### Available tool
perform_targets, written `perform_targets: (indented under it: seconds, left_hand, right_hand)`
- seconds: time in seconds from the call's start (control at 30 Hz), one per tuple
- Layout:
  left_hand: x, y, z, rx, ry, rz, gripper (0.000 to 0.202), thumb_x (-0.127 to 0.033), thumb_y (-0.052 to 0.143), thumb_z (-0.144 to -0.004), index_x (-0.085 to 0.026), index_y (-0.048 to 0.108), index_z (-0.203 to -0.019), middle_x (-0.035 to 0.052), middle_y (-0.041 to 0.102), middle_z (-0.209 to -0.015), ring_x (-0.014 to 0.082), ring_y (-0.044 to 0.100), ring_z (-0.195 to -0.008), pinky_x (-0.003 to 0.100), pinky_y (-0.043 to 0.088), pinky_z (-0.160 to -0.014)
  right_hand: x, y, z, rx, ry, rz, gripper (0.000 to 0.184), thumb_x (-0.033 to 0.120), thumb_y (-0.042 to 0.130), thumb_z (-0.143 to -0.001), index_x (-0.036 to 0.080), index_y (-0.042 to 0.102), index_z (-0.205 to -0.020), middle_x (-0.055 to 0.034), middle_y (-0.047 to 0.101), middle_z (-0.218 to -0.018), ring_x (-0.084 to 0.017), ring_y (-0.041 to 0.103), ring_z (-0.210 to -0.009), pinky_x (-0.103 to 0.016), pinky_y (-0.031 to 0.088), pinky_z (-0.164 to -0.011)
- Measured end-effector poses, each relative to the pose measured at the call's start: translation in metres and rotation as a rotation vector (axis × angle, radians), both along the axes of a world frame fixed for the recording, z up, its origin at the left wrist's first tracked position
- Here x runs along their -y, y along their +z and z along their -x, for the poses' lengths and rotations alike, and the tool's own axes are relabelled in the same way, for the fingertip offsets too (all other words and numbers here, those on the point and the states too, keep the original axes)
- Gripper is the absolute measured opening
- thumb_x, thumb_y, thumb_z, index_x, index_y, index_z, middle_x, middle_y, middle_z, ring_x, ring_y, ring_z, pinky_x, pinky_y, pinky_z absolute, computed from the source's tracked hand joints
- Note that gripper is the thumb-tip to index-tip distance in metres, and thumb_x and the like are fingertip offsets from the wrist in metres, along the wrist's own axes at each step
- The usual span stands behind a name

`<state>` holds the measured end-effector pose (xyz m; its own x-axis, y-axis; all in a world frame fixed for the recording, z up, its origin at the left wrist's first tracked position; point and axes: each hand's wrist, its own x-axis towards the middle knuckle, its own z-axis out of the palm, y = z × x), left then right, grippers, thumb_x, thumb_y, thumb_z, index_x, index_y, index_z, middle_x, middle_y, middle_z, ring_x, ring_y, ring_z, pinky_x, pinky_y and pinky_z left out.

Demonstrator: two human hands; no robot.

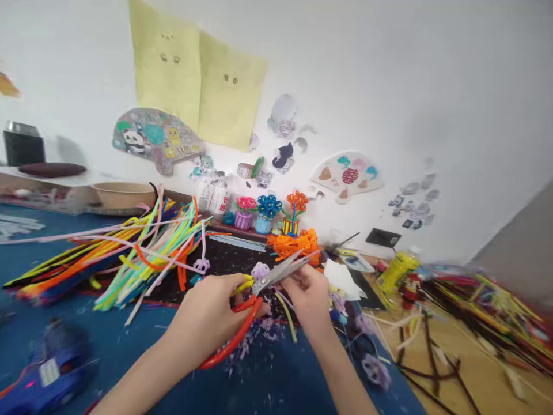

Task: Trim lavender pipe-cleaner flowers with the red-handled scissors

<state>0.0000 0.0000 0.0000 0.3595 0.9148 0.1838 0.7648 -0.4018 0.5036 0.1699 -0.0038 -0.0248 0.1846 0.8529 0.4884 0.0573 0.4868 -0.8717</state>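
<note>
My left hand is closed round the red and yellow handles of a pair of scissors, whose metal blades point up and to the right. My right hand sits just right of the blades with its fingers curled, pinching something small that I cannot make out. A yellow-green pipe cleaner piece hangs down between the two hands. A small purple pipe cleaner flower lies just behind the scissors. Purple fuzz scraps are scattered on the blue mat under my hands.
A big fan of coloured pipe cleaners spreads at the left. Orange pipe cleaner shapes and small potted pipe cleaner flowers stand by the wall. Dark pipe cleaners and a yellow bottle lie right. A blue toy car sits front left.
</note>
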Motion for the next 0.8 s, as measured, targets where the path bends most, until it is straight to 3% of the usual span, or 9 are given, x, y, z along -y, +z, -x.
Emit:
perform_targets:
  seconds: [0.43,0.8]
  left_hand:
    - [0.0007,-0.0049,0.0036,-0.003,-0.006,0.018,0.035,-0.060,0.056,-0.072,-0.025,0.061,-0.073,-0.0041,0.060,-0.061,0.0135,0.047,-0.055,0.022,0.025,-0.051]
    - [-0.0020,-0.0095,0.0031,0.010,-0.023,0.024,0.041,-0.061,0.055,-0.072,-0.021,0.052,-0.063,-0.0049,0.054,-0.056,0.0117,0.044,-0.054,0.021,0.025,-0.050]
  right_hand:
    - [0.0012,0.0001,0.0008,0.033,-0.039,0.015,0.010,0.025,0.066,-0.074,0.016,0.067,-0.074,-0.0040,0.072,-0.067,-0.019,0.067,-0.060,-0.028,0.055,-0.057]
    - [0.0015,-0.0015,-0.0007,0.063,-0.047,0.025,0.010,0.025,0.065,-0.075,0.016,0.068,-0.075,-0.0042,0.071,-0.066,-0.018,0.067,-0.059,-0.028,0.055,-0.058]
